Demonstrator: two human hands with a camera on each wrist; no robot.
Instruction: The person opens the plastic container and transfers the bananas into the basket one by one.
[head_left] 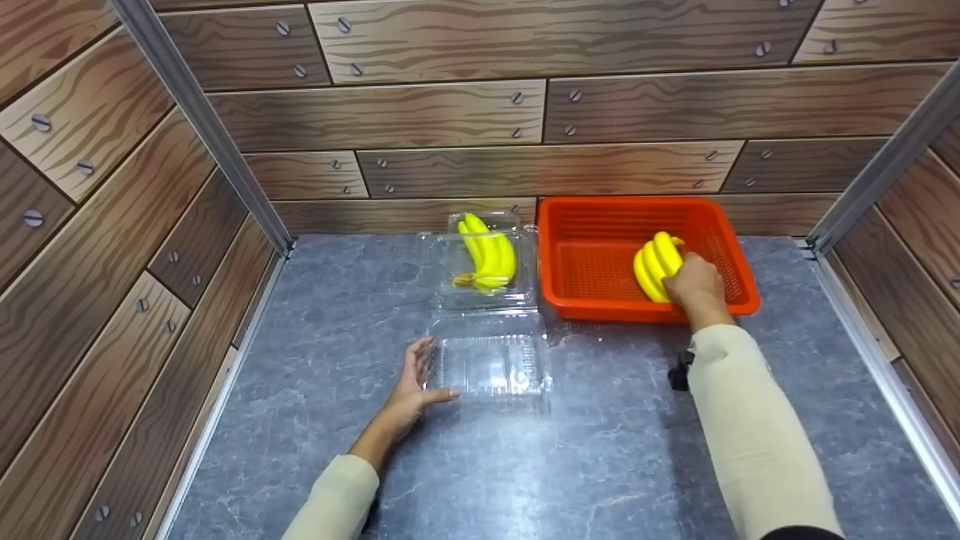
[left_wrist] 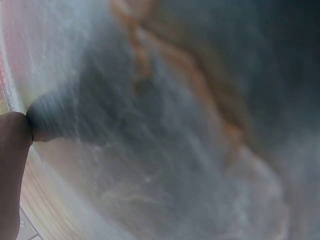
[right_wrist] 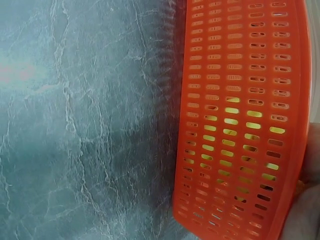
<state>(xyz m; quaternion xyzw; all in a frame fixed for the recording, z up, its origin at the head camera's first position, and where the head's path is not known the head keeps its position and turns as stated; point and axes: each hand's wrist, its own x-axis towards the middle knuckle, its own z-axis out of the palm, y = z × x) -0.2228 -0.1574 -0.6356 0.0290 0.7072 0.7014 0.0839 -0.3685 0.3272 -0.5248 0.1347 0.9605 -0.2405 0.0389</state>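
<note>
On my feed I noted the right hand (head_left: 696, 283) grasping bananas (head_left: 652, 262) inside the red basket (head_left: 592, 217). The left hand (head_left: 409, 388), fingers spread, unclenched, touched a clear box (head_left: 487, 364) on the tabletop (head_left: 315, 405), well apart from them. A second bunch (head_left: 493, 255) lay beyond that box.

Yellow bananas (head_left: 654, 268), orange-red basket (head_left: 615, 310)
</note>
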